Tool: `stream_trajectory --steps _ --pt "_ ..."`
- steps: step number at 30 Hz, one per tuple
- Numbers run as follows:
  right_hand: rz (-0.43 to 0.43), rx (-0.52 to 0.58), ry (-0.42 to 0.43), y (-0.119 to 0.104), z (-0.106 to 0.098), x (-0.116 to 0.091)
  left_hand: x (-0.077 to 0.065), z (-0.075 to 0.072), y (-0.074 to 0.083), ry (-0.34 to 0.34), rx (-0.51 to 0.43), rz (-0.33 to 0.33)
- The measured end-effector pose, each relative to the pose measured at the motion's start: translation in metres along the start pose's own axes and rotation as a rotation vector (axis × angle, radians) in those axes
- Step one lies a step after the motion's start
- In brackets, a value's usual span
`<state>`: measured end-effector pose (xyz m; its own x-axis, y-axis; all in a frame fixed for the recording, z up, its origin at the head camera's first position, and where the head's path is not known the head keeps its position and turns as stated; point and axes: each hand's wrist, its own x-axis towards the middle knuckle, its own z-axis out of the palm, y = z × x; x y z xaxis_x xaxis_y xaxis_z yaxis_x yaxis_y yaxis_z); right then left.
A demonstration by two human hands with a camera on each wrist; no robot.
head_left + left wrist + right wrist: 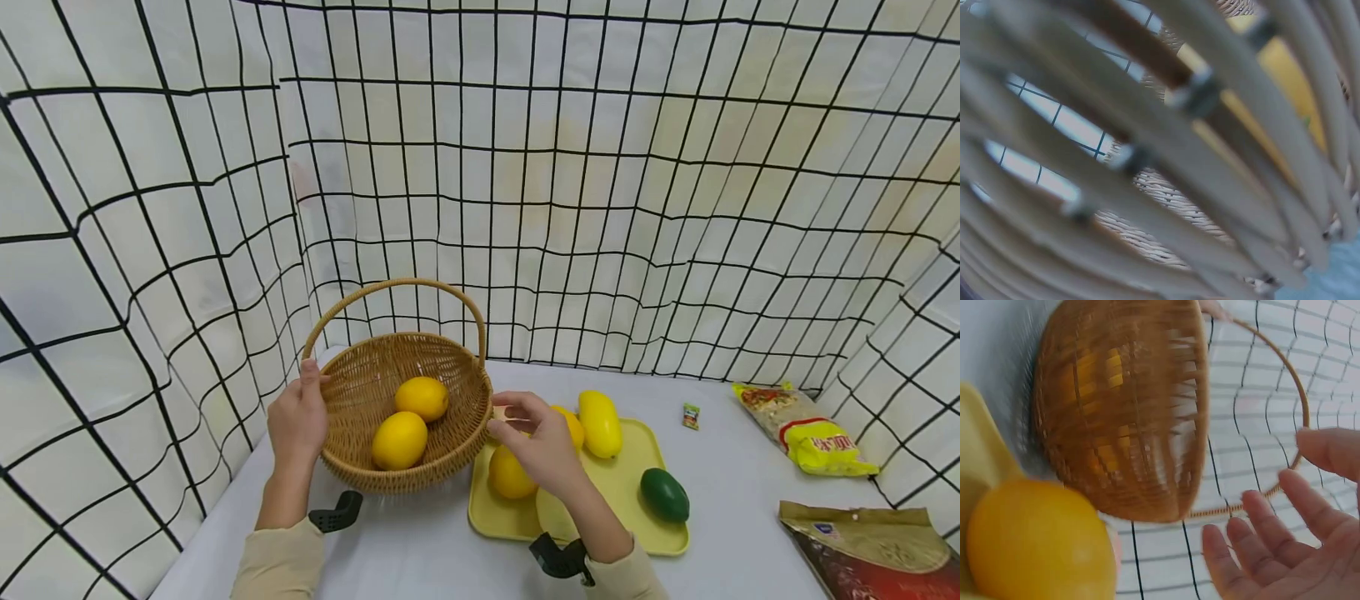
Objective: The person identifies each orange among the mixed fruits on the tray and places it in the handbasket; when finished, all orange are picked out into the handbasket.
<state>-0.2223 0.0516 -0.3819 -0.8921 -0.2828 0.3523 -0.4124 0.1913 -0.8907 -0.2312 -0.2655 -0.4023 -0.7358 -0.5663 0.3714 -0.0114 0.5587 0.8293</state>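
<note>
A round wicker basket (405, 482) with a tall hoop handle leans toward me, with two yellow lemons (400, 440) inside. My left hand (296, 417) grips its left rim near the handle's base, thumb on top. In the left wrist view, blurred wicker strands (1166, 144) fill most of the picture and hide that hand. Close to the basket's right rim is my right hand (547, 446), its fingers loosely bent and spread. The right wrist view shows nothing between those fingers (1266, 525), and the basket side (1129, 412) stands apart from them.
Beneath my right hand lies a yellow tray (630, 533) with an orange (510, 473), a long yellow fruit (600, 425) and a dark green avocado-like fruit (664, 495). Rightward are a small packet (691, 416), a yellow bag (817, 442) and a brown-red pouch (885, 550). Black netting (525, 200) encloses the table.
</note>
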Motion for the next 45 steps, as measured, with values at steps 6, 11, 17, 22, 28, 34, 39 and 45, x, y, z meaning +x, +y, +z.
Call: stream_trajectory --steps 6,11,17,22,28,34,39,45 --pt "0.093 -0.062 0.019 0.012 -0.022 0.006 -0.001 0.0 0.0 -0.007 -0.007 0.003" --pt "0.169 -0.168 -0.014 0.028 -0.036 0.009 0.0 -0.002 0.0 -0.018 -0.016 -0.004" --pt "0.197 -0.281 -0.208 0.042 -0.042 0.008 -0.001 -0.005 0.001 -0.036 -0.016 -0.022" --pt "0.196 -0.26 -0.251 0.046 -0.042 0.008 -0.001 -0.004 0.0 -0.036 -0.02 -0.033" --pt "0.18 -0.242 -0.316 0.055 -0.044 0.007 -0.001 -0.002 0.0 -0.033 -0.021 -0.035" --pt "0.161 -0.223 -0.377 0.062 -0.041 0.005 -0.001 -0.002 0.0 -0.036 -0.025 -0.028" --pt "0.164 -0.289 -0.412 0.066 -0.034 0.006 -0.002 -0.001 0.0 -0.033 -0.026 -0.027" --pt "0.141 -0.37 -0.426 0.068 -0.028 0.005 -0.002 -0.001 -0.001 -0.02 -0.023 -0.005"
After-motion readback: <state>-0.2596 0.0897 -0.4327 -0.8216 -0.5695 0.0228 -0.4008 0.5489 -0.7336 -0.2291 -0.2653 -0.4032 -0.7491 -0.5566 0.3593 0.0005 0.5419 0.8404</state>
